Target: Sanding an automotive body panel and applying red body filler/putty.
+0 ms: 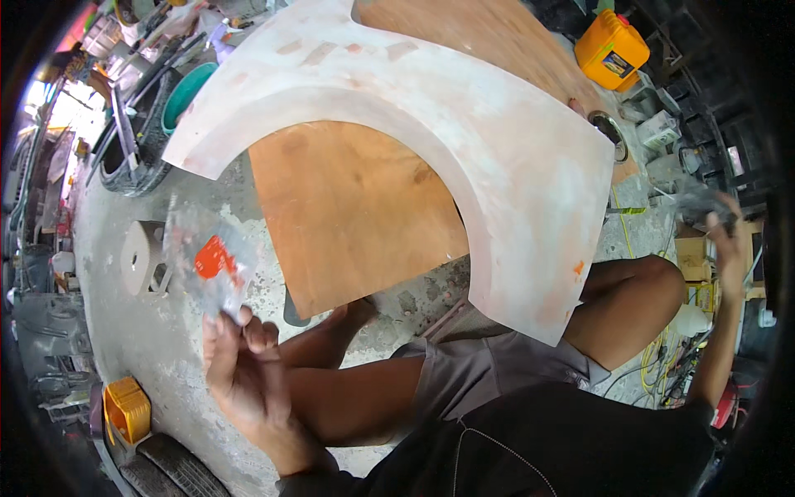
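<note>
Raised at the lower left, my left hand (247, 360) pinches a translucent grey sheet (186, 248) bearing a blob of orange paste (214, 258). My right hand (725, 240) is out at the far right, blurred, its fingers at a dark, see-through thing that I cannot make out. A large curved panel (538, 182), pale white with faint pinkish patches and a small orange smear near its lower right edge, arches above my legs. A brown board (348, 207) shows inside its arch.
A tyre (132, 182) and green tub (180, 95) stand upper left; a cardboard roll (142, 257) lies left. An orange container (128, 410) and more tyres (170, 455) sit lower left. A yellow jerrycan (611, 51) stands upper right. Cables (650, 364) and clutter line the right.
</note>
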Demonstrator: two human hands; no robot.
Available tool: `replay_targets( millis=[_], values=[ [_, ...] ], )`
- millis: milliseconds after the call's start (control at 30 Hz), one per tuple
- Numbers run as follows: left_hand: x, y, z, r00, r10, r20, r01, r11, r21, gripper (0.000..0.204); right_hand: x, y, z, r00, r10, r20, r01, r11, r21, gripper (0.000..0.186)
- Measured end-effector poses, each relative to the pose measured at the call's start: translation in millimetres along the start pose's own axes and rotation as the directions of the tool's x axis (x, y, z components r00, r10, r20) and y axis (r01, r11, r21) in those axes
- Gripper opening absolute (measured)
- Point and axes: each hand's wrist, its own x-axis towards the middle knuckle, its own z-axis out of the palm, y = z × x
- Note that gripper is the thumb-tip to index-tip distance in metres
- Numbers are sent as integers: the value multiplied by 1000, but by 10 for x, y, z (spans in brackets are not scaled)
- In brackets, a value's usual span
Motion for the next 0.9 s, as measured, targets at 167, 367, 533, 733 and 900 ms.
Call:
replay_targets(
  millis=[167, 367, 533, 733, 900],
  values=[
    [44, -51, -29, 1000, 29, -7, -29, 996, 83, 10, -203, 1188, -736, 877, 360, -318, -95, 779, 620, 36],
    [-164, 186, 154, 998, -6, 58, -11, 960, 280, 10, -429, 2281, -712, 854, 517, -50, -39, 159, 987, 38],
    [-361, 495, 341, 993, 39, 111, -81, 911, 404, 17, 29, 2488, -561, 938, 319, 132, -154, 43, 987, 48],
    [-306, 560, 454, 975, 115, 192, -186, 893, 410, 24, 344, 1784, -510, 870, 482, -99, 9, 186, 982, 58],
    [-106, 344, 446, 993, -17, 117, -35, 904, 427, 50, 794, 969, -309, 942, 236, -238, 185, 224, 957, 12]
  ],
)
